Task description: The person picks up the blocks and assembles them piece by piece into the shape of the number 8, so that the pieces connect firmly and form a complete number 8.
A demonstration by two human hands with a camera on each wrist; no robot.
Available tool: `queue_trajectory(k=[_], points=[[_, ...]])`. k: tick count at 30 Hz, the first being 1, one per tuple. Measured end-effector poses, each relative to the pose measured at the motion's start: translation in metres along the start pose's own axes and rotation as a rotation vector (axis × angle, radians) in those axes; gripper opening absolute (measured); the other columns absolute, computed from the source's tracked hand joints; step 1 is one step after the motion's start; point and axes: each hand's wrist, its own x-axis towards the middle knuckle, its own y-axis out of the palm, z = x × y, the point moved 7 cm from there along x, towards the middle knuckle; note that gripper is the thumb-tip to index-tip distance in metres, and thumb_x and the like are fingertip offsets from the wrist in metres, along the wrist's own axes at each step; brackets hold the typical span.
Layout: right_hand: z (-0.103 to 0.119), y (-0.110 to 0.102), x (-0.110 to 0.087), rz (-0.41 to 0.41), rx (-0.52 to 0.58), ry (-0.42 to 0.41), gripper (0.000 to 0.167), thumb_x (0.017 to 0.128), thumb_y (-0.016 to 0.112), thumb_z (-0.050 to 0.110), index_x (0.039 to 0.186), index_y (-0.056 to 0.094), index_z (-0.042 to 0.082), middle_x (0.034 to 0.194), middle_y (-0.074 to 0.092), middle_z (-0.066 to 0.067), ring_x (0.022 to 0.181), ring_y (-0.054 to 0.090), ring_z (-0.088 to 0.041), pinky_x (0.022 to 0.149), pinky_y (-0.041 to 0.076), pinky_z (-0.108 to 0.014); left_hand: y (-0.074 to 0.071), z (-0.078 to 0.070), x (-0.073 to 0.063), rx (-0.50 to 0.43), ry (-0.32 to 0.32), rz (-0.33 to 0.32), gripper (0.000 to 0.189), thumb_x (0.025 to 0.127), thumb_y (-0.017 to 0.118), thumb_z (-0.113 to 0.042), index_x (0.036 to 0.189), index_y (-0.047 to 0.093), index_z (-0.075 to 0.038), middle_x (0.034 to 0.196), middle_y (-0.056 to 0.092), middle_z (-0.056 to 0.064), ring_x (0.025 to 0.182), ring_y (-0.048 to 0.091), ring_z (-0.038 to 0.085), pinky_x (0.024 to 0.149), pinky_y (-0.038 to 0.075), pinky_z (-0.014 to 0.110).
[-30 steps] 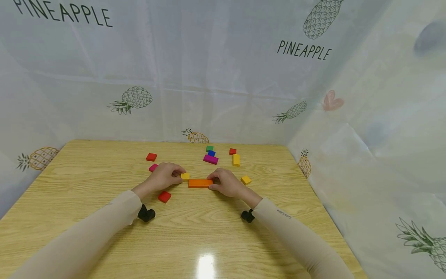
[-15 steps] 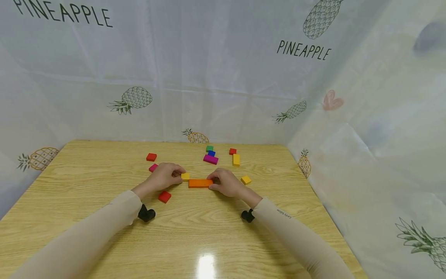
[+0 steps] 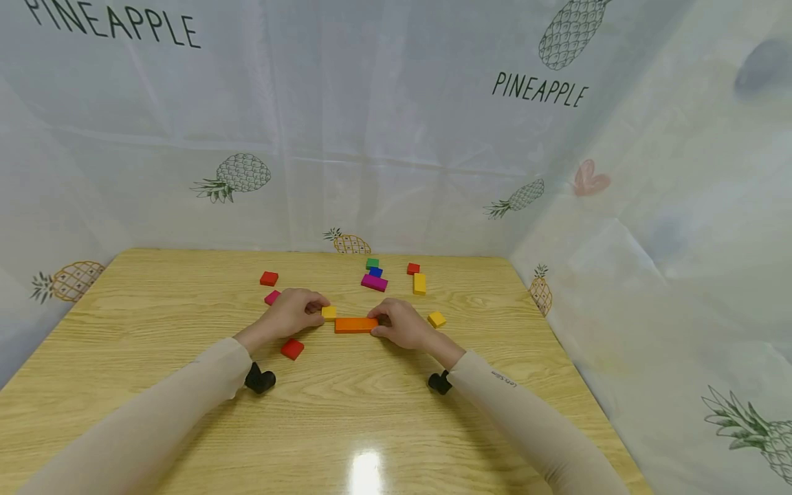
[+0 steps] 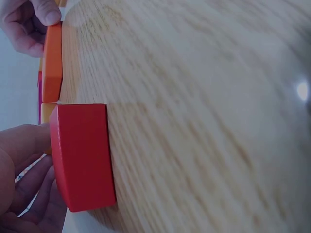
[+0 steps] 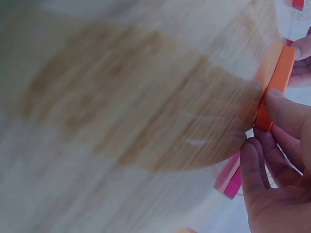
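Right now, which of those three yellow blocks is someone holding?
The small yellow block pinched in the left hand, beside the orange block. The long yellow block and the rightmost yellow block both lie untouched.

Wood-grain table (image 3: 322,419), orange block (image 3: 353,326), yellow block (image 3: 330,313), other colourful blocks (image 3: 293,349)

Red block (image 4: 85,158) on wood-grain table (image 4: 194,121), left fingers (image 4: 29,138) at part-hidden yellow block (image 4: 47,111), right fingers (image 4: 50,15) gripping orange block (image 4: 52,65)

Pale pineapple-print sheeting (image 3: 396,137) behind wood-grain table (image 3: 346,419); pink heart print (image 3: 591,180) at right; white glare (image 3: 366,474) on table.
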Motion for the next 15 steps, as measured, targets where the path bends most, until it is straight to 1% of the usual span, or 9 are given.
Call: queue_trajectory(k=[4, 7, 12, 15], points=[[0.000, 0.000, -0.001, 0.001, -0.001, 0.003, 0.026, 0.100, 0.077, 0.016, 0.124, 0.076, 0.007, 0.113, 0.071, -0.007, 0.095, 0.060, -0.016, 0.088, 0.052, -0.034, 0.001, 0.001, 0.000, -0.003, -0.011, 0.003, 0.032, 0.095, 0.079, -0.009, 0.126, 0.076, 0.000, 0.114, 0.077, 0.012, 0.101, 0.071, 0.026, 0.094, 0.058, 0.047], [0.000, 0.000, -0.001, 0.000, -0.004, 0.003, 0.026, 0.100, 0.077, 0.016, 0.124, 0.076, 0.007, 0.113, 0.071, -0.007, 0.097, 0.061, -0.017, 0.090, 0.053, -0.035, 0.000, 0.004, -0.001, -0.007, -0.019, 0.000, 0.034, 0.095, 0.079, -0.011, 0.127, 0.075, -0.001, 0.116, 0.077, 0.012, 0.102, 0.071, 0.026, 0.094, 0.058, 0.048], [0.002, -0.001, -0.001, 0.004, -0.012, -0.002, 0.026, 0.100, 0.076, 0.016, 0.125, 0.076, 0.006, 0.115, 0.072, -0.008, 0.101, 0.063, -0.019, 0.095, 0.054, -0.038, -0.006, 0.005, -0.006, -0.033, -0.029, -0.005, 0.039, 0.096, 0.078, -0.014, 0.132, 0.072, -0.001, 0.124, 0.075, 0.014, 0.105, 0.072, 0.029, 0.094, 0.059, 0.049], [0.003, -0.001, -0.001, 0.003, -0.015, -0.004, 0.026, 0.100, 0.076, 0.016, 0.124, 0.076, 0.006, 0.115, 0.072, -0.008, 0.101, 0.063, -0.020, 0.095, 0.054, -0.038, -0.011, 0.004, -0.011, -0.044, -0.041, -0.007, 0.041, 0.097, 0.078, -0.016, 0.135, 0.071, -0.002, 0.127, 0.074, 0.015, 0.107, 0.073, 0.029, 0.095, 0.059, 0.049]])
